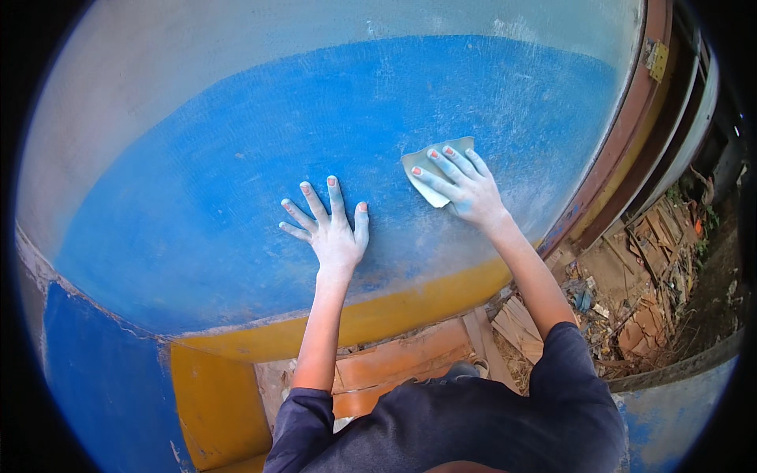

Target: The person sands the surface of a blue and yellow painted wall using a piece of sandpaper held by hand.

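Observation:
Against a wall with a large blue painted area (260, 150), my right hand (477, 195) presses a pale grey-green sheet of sandpaper (430, 195). Its fingers lie over the sheet, whose edges stick out above and to the left. To the left and a little lower, my left hand (335, 235) rests flat on the blue paint with its fingers spread and nothing in it. Whitish dust coats both hands and forearms. Pale, scuffed patches show on the blue around the sandpaper and toward the wall's right side.
A yellow band (426, 306) runs along the wall's foot. On the right stands a brown frame (631, 118) with a yellowish hinge (657, 61). Beyond it, wood scraps and litter (654, 244) cover the ground. At left, another blue wall (106, 370) meets a yellow block (217, 402).

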Demonstrator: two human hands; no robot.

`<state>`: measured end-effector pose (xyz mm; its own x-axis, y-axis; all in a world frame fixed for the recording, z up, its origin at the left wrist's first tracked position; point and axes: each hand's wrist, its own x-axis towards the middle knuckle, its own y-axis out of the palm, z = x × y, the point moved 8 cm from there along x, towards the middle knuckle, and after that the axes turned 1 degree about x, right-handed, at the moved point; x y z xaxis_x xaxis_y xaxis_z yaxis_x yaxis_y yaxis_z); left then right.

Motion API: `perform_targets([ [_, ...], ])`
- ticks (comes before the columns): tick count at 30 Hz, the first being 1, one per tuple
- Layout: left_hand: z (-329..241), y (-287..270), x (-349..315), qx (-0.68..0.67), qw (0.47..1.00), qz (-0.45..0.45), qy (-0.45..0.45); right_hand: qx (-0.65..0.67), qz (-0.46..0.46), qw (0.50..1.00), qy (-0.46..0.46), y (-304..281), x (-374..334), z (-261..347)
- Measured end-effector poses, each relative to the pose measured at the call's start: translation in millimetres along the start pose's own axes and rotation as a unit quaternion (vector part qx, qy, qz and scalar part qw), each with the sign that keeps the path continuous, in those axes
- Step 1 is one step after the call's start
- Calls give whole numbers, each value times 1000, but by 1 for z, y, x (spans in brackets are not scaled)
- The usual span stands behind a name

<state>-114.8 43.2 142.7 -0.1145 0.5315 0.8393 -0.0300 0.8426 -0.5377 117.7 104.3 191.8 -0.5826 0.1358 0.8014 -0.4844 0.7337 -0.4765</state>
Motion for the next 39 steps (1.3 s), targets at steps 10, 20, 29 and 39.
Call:
perform_targets([
  [10,-38,21,-10,-33,996,86,20,-10,-27,1000,7,22,-73,-32],
  [20,-130,54,-17,-83,987,137,27,-3,-184,945,272,-15,-100,-146],
  [29,-243,83,12,-43,990,124,45,-22,-185,960,207,-85,-82,-267],
  [39,-316,76,62,-31,997,64,6,70,-105,966,224,-35,-143,-249],
])
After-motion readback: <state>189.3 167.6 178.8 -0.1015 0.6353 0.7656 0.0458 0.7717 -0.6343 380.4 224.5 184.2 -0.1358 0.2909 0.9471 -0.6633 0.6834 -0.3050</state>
